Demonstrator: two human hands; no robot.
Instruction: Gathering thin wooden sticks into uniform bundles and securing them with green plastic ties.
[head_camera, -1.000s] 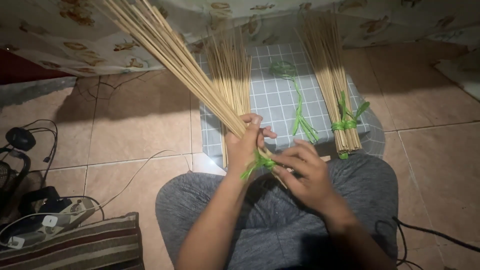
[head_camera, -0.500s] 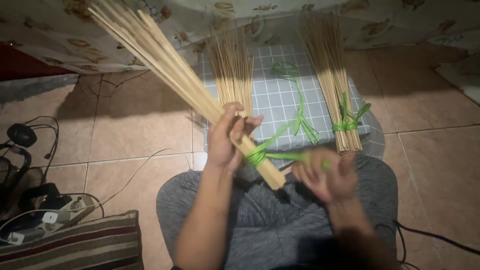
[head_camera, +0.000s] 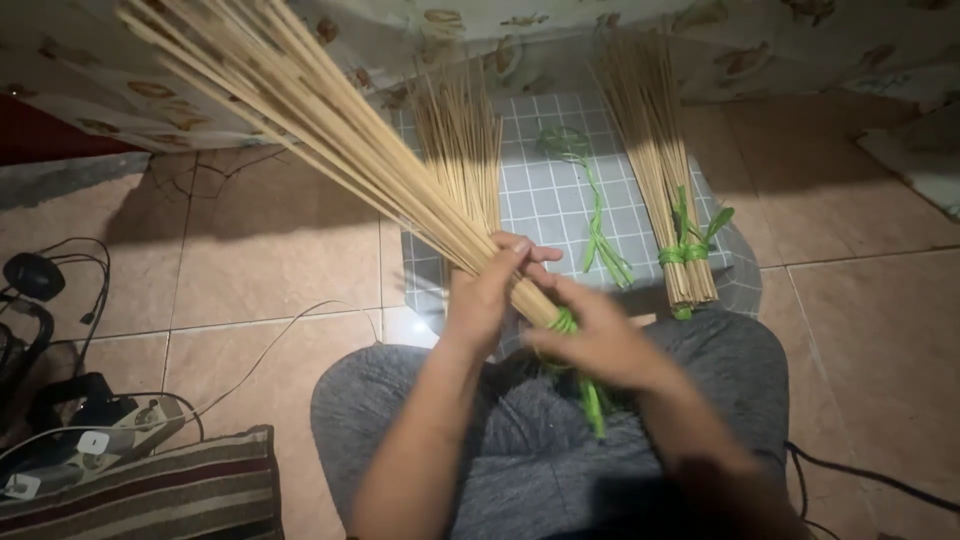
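While no package, label or sign can be made out, the far side of the scene holds a grey checked mat (head_camera: 540, 200) with two more lots of thin pale sticks on it: a loose bundle (head_camera: 462, 140) at its left and a tied bundle (head_camera: 665, 190) at its right, bound near its lower end with green string. A loose green strip (head_camera: 590, 190) lies between them on the mat. At the near left lie a striped cushion (head_camera: 170, 490) and a power strip with cables (head_camera: 90, 440) on the tan floor tiles.

Over the lap, the left hand (head_camera: 485, 295) is wrapped closed around a long bundle of sticks (head_camera: 330, 120), which slants up and away to the far left. Just right of it, the right hand (head_camera: 600, 340) is curled at the bundle's near end, fingers pinching the green binding strip (head_camera: 580, 370); that strip circles the sticks between the two hands and a tail hangs down toward the grey trousers. The right hand is blurred, so its exact grip is unclear.
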